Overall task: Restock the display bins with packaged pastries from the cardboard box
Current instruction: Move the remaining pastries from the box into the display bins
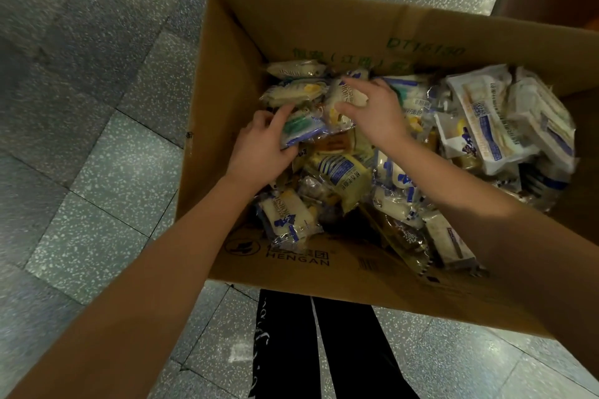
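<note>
Both bare forearms reach forward and down into the open cardboard box (227,107), which stands on a speckled tile floor (97,139). The left hand (262,149) is near the box's left wall, thumb under and forefinger over, pinching a green-and-blue packet (304,128). The right hand (377,110) is just beside it, palm down, fingers and thumb curled round a white packet (340,97) with blue print. Loose packaged pastries (479,120) lie heaped in the box. Black trousers (291,350) show below its near wall.
</note>
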{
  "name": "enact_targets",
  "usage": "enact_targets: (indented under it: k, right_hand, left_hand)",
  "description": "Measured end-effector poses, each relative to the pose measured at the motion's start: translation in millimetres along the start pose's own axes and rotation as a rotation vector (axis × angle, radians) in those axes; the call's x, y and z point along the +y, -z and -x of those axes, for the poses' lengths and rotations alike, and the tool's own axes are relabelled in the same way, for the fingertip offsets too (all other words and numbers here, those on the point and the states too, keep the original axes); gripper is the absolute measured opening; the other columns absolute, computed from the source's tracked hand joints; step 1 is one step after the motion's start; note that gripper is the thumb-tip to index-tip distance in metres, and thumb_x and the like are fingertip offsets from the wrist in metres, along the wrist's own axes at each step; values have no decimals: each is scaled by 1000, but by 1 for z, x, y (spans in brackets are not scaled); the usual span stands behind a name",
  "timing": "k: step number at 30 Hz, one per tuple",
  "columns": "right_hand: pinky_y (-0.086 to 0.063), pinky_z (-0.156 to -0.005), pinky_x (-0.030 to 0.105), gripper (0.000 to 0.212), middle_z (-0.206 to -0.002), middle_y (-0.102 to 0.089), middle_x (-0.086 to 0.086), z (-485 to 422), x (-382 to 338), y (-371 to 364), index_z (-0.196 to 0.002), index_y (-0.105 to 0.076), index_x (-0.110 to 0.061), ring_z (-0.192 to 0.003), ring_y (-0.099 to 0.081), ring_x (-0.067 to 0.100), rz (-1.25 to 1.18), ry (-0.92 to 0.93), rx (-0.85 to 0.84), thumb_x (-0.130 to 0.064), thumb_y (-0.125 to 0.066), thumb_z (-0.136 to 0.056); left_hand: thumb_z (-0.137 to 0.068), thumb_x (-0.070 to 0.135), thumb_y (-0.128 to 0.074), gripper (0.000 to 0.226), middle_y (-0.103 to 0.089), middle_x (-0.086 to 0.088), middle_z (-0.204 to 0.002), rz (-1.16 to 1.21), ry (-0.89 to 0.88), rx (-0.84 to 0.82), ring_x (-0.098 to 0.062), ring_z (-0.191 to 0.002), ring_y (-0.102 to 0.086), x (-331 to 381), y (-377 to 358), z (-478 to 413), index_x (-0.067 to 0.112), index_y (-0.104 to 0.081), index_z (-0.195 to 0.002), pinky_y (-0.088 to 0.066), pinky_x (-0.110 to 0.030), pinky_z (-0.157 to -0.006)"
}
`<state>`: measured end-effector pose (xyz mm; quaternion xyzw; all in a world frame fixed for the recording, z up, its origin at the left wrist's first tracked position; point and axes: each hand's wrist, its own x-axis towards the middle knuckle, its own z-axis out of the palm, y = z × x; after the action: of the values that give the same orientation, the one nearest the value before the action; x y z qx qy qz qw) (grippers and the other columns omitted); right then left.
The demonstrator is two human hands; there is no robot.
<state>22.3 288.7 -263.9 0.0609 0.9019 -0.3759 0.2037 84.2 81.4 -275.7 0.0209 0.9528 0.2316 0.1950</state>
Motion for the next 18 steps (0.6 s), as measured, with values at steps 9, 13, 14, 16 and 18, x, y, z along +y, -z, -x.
enact_targets:
  k: [9, 13, 14, 16, 18]
  right_hand:
    - [-29, -88, 0, 33, -118, -50, -6, 25, 6, 12, -121, -67, -16, -109, -50, 9, -141, 95, 74, -11, -68, -88]
    - [-36, -107, 22, 31, -127, -54, -6, 53, 13, 39, -117, -70, -23, -119, -50, 10, -153, 120, 87, -13, -69, -88]
    - [-36, -108, 27, 30, -127, -56, -5, 61, 15, 46, -116, -70, -24, -121, -51, 12, -122, 112, 83, -14, -69, -87]
    - [-37, -108, 32, 29, -129, -57, -1, 76, 21, 58, -114, -70, -24, -124, -50, 17, -2, 93, 50, -14, -70, -87]
    - [-35, -105, 31, 34, -132, -56, 2, 90, 31, 67, -118, -68, -23, -127, -49, 20, 149, 82, -33, -11, -68, -87]
  left_hand:
    - [-98, 36, -56, 45, -63, 5, -114, 537, 237, 60, -9, -94, -64, 14, 24, 13, 25, -47, -140, -55, -29, -82]
    - [-100, 34, -53, 43, -66, -2, -120, 917, 432, -99, -15, -94, -70, 24, 42, 20, 17, -48, -139, -58, -30, -79]
    - [-99, 31, -55, 41, -67, -5, -118, 999, 467, -146, -18, -92, -71, 27, 45, 22, 17, -49, -137, -59, -35, -82]
    - [-96, 23, -60, 29, -68, -7, -116, 1081, 483, -234, -25, -97, -69, 36, 47, 26, 20, -55, -124, -56, -49, -91]
    - [-92, 16, -65, 23, -68, -7, -117, 1047, 465, -291, -28, -106, -67, 45, 40, 29, 25, -59, -112, -53, -52, -95]
